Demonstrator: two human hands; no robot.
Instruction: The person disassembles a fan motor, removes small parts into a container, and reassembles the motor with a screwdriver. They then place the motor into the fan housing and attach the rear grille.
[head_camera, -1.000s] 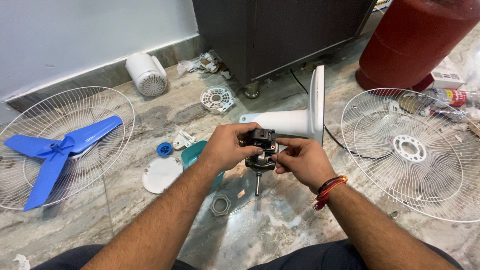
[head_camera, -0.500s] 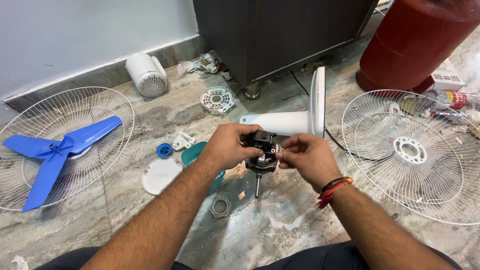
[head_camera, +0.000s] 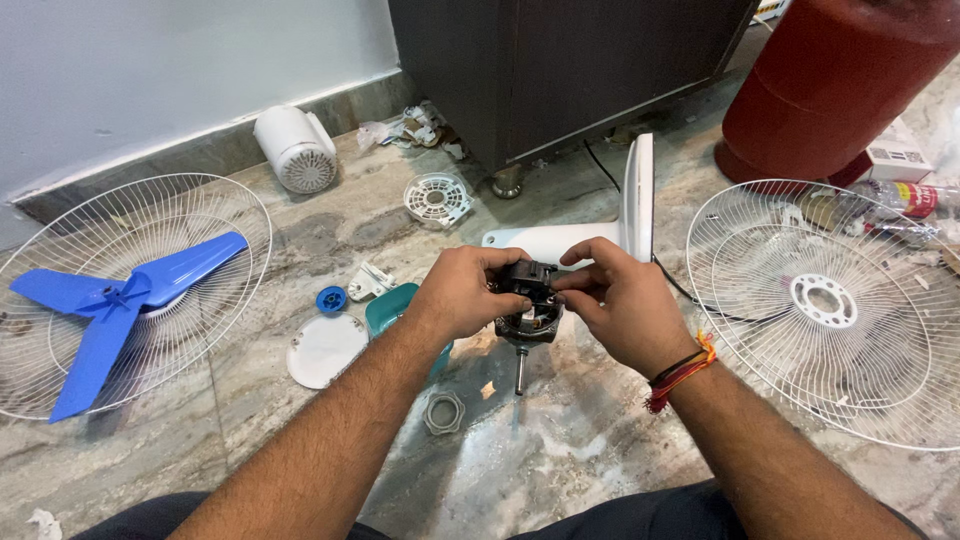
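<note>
Marbled stone floor (head_camera: 600, 450) fills the view, strewn with the parts of a taken-apart fan, with a pale wall and grey skirting behind. At far left a white wire fan guard (head_camera: 60, 300) lies flat, and a blue three-bladed fan blade (head_camera: 125, 300) rests inside it. Behind it, by the skirting, a white cylindrical motor cover (head_camera: 297, 150) lies on its side. Further right sit a small round white vent grille (head_camera: 437, 199), a blue knob (head_camera: 331, 299), a white round cap (head_camera: 326, 350) and a teal container (head_camera: 385, 310) partly hidden by the left forearm; a grey plastic nut (head_camera: 444, 412) lies on the floor nearer the person.

In the middle, both hands hold a black fan motor (head_camera: 527, 310) just above the floor, its steel shaft pointing down. The left hand (head_camera: 462, 296) wraps the motor's left side with fingers curled tight on it — the right hand (head_camera: 618, 305), with a red and black thread band at the wrist, pinches the top of the motor between thumb and fingertips.

Just behind the hands lies a white fan stand (head_camera: 600, 235), tipped on its side. A dark cabinet (head_camera: 560, 70) stands beyond. At right lies a second white wire guard (head_camera: 820, 310) — behind it, a red cylinder (head_camera: 840, 90).
</note>
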